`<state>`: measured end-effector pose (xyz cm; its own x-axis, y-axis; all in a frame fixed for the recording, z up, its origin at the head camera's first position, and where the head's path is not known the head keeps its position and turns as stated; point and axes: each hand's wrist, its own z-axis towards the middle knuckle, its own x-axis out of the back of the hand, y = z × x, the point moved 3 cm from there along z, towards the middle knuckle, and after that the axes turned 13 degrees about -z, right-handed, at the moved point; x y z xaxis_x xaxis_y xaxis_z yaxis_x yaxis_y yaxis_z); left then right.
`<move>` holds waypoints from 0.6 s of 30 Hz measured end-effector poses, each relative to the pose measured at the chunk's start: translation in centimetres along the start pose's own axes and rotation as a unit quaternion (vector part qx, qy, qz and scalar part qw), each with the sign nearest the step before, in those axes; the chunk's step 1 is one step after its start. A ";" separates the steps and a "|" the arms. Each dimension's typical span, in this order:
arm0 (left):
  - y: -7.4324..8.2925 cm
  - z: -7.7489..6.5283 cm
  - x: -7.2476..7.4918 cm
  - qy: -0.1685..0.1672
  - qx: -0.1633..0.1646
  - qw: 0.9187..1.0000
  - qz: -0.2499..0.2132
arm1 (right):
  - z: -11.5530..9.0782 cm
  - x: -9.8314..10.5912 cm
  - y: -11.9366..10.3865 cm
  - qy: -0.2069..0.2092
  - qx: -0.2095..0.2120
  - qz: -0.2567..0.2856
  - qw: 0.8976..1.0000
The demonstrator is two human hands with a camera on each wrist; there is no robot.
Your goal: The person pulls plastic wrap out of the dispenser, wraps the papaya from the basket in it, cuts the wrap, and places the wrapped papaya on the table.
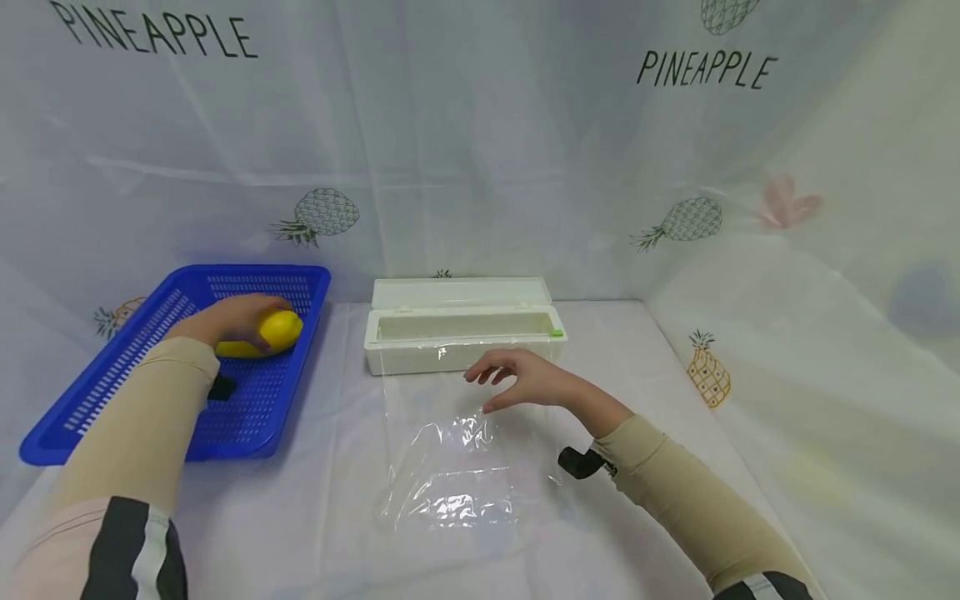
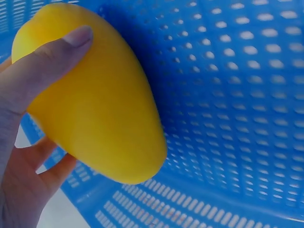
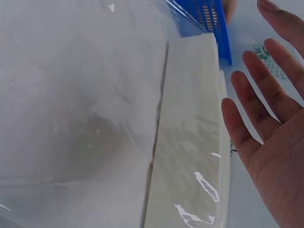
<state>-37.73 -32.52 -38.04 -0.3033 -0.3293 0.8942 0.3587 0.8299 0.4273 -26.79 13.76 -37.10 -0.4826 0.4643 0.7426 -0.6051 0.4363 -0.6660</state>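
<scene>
Blue plastic makes up the basket (image 1: 232, 451), which stands on the table (image 1: 337, 542) to the left of the box (image 1: 461, 293), well within reach of the left sleeve (image 1: 131, 442). Inside it is the fruit (image 1: 283, 330), yellow and smooth, gripped by the left hand (image 1: 228, 320). From the left wrist view the thumb lies across the upper side of the fruit, while other fingers show along its far edge; the basket's slotted wall and perforated floor are close about it.

White and long, the box has its lid tipped up at the back and a trough exposed along its top, with a small green tab (image 1: 557, 332) at the right end. Clear film (image 1: 450, 500) runs down over the front of the box and spreads across the table before it, wrinkled and catching bright glints.

Just in front of the box, towards its right end, the right hand (image 1: 528, 382) is raised above the film. Its fingers are loosely bent and parted, the thumb is well apart from them, and it has hold of nothing. A black device (image 1: 579, 462) sits at the wrist, by the cuff of the right sleeve (image 1: 697, 500). Behind the box rises a pale cloth (image 1: 480, 167), printed with pineapples and the word PINEAPPLE.
</scene>
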 end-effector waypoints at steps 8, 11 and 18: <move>0.8 -3.9 1.6 0.020 -0.020 1.000 0.001 | -1.0 -1.0 -0.2 -0.014 -0.011 0.016 1.000; 2.0 -5.2 2.7 0.047 -0.022 0.999 -0.006 | -1.4 -1.5 -0.2 -0.026 -0.014 0.015 0.999; 5.7 -7.4 4.2 0.102 -0.046 0.993 -0.047 | -2.0 -1.9 -0.3 -0.006 -0.010 0.029 1.000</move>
<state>-30.47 -32.49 -30.89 -0.1579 -0.4956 0.8541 0.4191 0.7495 0.5124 -24.36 14.29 -38.47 -0.5246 0.4797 0.7033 -0.5625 0.4249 -0.7093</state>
